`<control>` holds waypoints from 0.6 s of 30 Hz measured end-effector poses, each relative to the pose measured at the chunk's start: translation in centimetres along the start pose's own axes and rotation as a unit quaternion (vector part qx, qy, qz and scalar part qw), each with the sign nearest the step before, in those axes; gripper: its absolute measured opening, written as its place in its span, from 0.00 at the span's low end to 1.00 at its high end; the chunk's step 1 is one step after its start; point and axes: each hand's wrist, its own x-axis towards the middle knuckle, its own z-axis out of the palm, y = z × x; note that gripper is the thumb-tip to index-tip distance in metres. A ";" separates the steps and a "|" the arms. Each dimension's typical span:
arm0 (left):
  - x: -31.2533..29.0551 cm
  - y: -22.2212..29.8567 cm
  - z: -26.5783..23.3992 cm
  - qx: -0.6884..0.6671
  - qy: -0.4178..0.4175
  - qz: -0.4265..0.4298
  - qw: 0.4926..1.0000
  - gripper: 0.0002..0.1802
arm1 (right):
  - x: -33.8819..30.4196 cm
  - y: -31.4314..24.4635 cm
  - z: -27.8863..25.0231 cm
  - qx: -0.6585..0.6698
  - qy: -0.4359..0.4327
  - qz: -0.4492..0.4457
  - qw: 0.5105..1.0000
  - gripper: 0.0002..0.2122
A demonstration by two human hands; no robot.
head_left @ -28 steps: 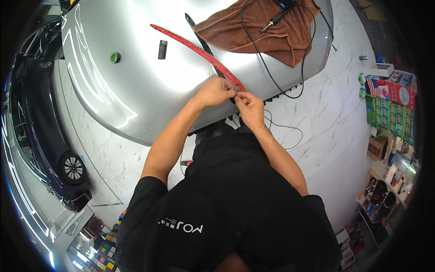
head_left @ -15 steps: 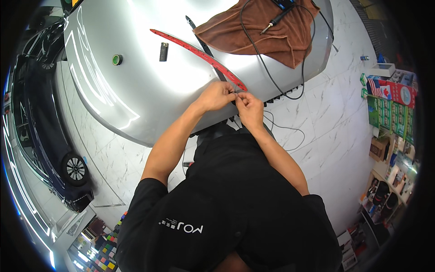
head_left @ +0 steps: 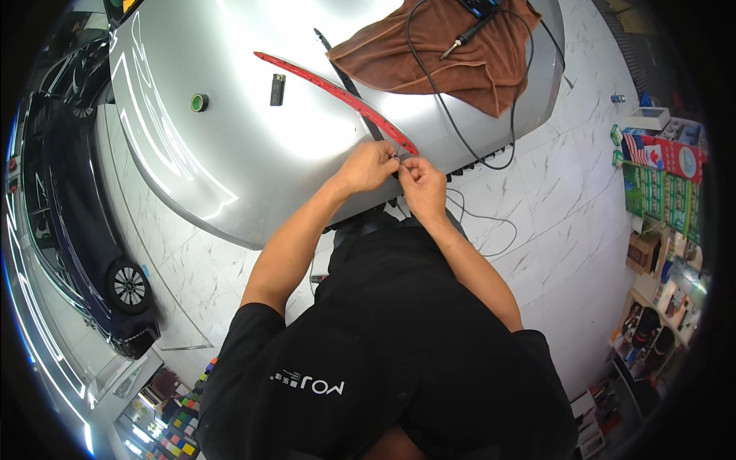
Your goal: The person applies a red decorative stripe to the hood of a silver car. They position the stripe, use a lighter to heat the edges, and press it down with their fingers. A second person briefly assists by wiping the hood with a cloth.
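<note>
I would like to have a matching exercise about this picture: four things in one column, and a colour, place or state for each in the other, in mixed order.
1. Cloth
2. Curved strip
3. Pen-shaped tool
4. Left hand

A. Lies on the cloth
B. Pinched closed, beside the right hand
C. Brown
D. Red

Pairs: 1-C, 2-D, 3-A, 4-B

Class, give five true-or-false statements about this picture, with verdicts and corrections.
1. The soldering iron lies on the brown cloth. True.
2. The green round item sits right of the black oblong item. False: left of it.
3. The left hand and right hand are close together near the lower end of the red strip. True.
4. The red strip lies on the floor. False: over the silver car panel.
5. The dark car is on the picture's right. False: the left.
</note>
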 end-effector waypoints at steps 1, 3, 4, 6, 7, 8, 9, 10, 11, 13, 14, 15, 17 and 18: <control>0.0 0.0 0.0 -0.005 0.001 0.001 1.000 0.11 | -0.1 0.2 0.1 0.020 -0.006 0.018 1.000 0.09; -0.1 -0.2 0.1 -0.016 0.005 0.004 1.000 0.11 | -0.3 0.2 -0.1 0.064 -0.022 0.056 0.996 0.10; -0.1 -0.3 0.1 -0.024 0.004 0.002 1.000 0.11 | -0.4 0.0 -0.3 0.088 -0.031 0.076 0.993 0.10; -0.2 -0.4 0.1 -0.040 0.002 -0.002 0.999 0.11 | -0.3 -0.1 -0.5 0.128 -0.045 0.109 0.985 0.10; -0.2 -0.4 0.0 -0.046 0.003 -0.005 0.999 0.11 | -0.1 0.0 -0.6 0.144 -0.049 0.121 0.981 0.10; -0.3 -0.3 0.0 -0.053 0.004 -0.009 0.999 0.11 | 0.0 0.0 -0.7 0.160 -0.053 0.134 0.977 0.09; -0.4 -0.3 0.0 -0.060 0.005 -0.013 0.998 0.11 | 0.0 -0.1 -0.8 0.180 -0.059 0.151 0.970 0.09; -0.5 -0.2 0.1 -0.065 0.011 -0.019 0.998 0.11 | 0.0 -0.2 -0.9 0.200 -0.065 0.167 0.963 0.08; -0.6 -0.2 0.2 -0.070 0.017 -0.024 0.997 0.11 | 0.0 -0.3 -0.9 0.220 -0.072 0.184 0.955 0.08; -0.7 0.1 0.4 -0.069 0.029 -0.030 0.997 0.11 | 0.1 -0.2 -1.0 0.242 -0.082 0.193 0.948 0.09; -0.7 0.3 0.4 -0.062 0.035 -0.032 0.997 0.10 | 0.1 -0.2 -1.1 0.253 -0.087 0.197 0.943 0.09; -0.8 0.5 0.4 -0.054 0.040 -0.033 0.997 0.10 | 0.2 -0.3 -1.1 0.254 -0.089 0.196 0.943 0.09; -0.9 0.5 0.5 -0.057 0.038 -0.033 0.997 0.09 | 0.2 -0.4 -1.1 0.257 -0.094 0.194 0.942 0.10; -1.0 0.6 0.4 -0.058 0.037 -0.032 0.997 0.09 | 0.2 -0.5 -1.1 0.255 -0.093 0.195 0.942 0.10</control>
